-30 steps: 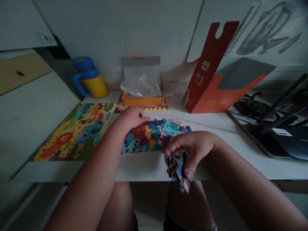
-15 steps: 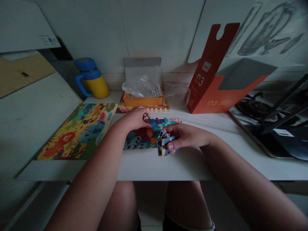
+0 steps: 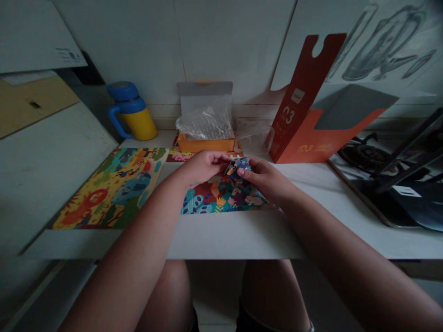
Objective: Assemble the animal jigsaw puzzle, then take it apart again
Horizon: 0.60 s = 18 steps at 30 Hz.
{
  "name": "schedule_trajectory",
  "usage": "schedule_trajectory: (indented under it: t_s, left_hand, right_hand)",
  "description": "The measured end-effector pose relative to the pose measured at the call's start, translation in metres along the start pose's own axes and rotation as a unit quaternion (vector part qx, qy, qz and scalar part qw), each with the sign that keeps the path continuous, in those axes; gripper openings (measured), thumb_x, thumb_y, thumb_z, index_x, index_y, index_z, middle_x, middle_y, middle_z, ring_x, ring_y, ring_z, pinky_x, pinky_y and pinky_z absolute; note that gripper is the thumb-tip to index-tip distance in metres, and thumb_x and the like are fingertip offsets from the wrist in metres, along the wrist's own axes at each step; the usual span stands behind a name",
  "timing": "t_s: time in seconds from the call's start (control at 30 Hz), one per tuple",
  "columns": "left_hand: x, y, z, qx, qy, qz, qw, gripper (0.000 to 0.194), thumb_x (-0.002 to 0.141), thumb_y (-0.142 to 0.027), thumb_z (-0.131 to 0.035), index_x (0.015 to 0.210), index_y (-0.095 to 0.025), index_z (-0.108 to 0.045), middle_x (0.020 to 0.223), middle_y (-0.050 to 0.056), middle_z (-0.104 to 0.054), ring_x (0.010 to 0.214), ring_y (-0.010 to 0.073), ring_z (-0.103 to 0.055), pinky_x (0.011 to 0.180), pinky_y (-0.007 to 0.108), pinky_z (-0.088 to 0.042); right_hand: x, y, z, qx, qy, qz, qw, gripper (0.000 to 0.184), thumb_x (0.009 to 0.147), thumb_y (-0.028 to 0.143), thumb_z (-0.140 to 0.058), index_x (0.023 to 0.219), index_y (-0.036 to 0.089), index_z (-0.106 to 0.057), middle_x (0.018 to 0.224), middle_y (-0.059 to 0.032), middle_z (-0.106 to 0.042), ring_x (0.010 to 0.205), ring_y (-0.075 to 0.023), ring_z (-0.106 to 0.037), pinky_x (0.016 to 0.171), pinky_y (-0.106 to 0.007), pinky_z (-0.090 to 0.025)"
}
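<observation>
My right hand (image 3: 268,180) grips a small stack of jigsaw puzzle pieces (image 3: 238,167), its thumb on top. The pieces show dark blue with orange and white bits. Fingers of my left hand (image 3: 204,168) are curled together at the left edge of the same stack; whether a separate piece is between them is hidden. Below both hands lies a partly joined jigsaw puzzle (image 3: 204,203) in teal, dark red and blue, with leaves and a white rabbit. My hands and the stack cover its upper part.
A yellow animal puzzle (image 3: 114,193) lies on the left of the white counter. Behind my hands, an open orange box (image 3: 207,145) with clear plastic rests on another puzzle sheet. A blue-yellow flask (image 3: 136,115), a tall orange box (image 3: 301,133) and a gas stove (image 3: 380,184) stand around.
My right hand has carried the stack up and away from me, over the puzzle's far part. My left hand has moved slightly right from the puzzle's far edge to meet the stack.
</observation>
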State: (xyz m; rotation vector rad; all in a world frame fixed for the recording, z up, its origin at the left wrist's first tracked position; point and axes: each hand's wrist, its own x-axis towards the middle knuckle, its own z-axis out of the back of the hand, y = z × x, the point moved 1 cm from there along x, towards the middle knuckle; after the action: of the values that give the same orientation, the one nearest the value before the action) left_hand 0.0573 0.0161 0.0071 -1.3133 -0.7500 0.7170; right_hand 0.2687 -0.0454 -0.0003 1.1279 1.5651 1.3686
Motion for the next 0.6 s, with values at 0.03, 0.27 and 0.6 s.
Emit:
schedule_trajectory:
  t_s: [0.03,0.27,0.6]
  left_hand:
    - [0.000,-0.001,-0.002,-0.010,-0.004,-0.008,1.000,0.021,0.087,-0.022,-0.079,0.108,-0.016,-0.077,0.110,0.008,-0.082,0.099,0.0177,-0.075,0.098,0.035,-0.058]
    - [-0.006,-0.012,0.022,0.348,-0.151,-0.012,0.925,0.019,0.100,-0.030,-0.065,0.110,-0.019,-0.076,0.108,0.010,-0.080,0.099,0.0232,-0.074,0.094,0.037,-0.055]
    - [-0.014,-0.012,0.054,0.610,-0.066,0.175,0.770,0.044,0.102,-0.049,-0.054,0.088,-0.020,-0.084,0.095,0.015,-0.080,0.083,0.0286,-0.070,0.079,0.037,-0.048]
  right_hand:
    - [0.000,0.000,0.001,0.002,-0.012,0.007,1.000,0.047,0.081,0.053,-0.093,0.110,0.023,-0.072,0.105,-0.0031,-0.081,0.089,-0.0185,-0.074,0.086,-0.031,-0.059]
    - [0.002,-0.004,0.007,-0.015,-0.020,-0.071,0.997,0.052,0.079,0.055,-0.094,0.114,0.025,-0.070,0.107,-0.0069,-0.083,0.090,-0.0238,-0.077,0.084,-0.037,-0.063]
    - [-0.003,0.005,0.009,-0.103,0.073,-0.124,0.984,0.049,0.081,0.060,-0.091,0.110,0.024,-0.075,0.111,-0.0059,-0.083,0.097,-0.0252,-0.078,0.088,-0.038,-0.062]
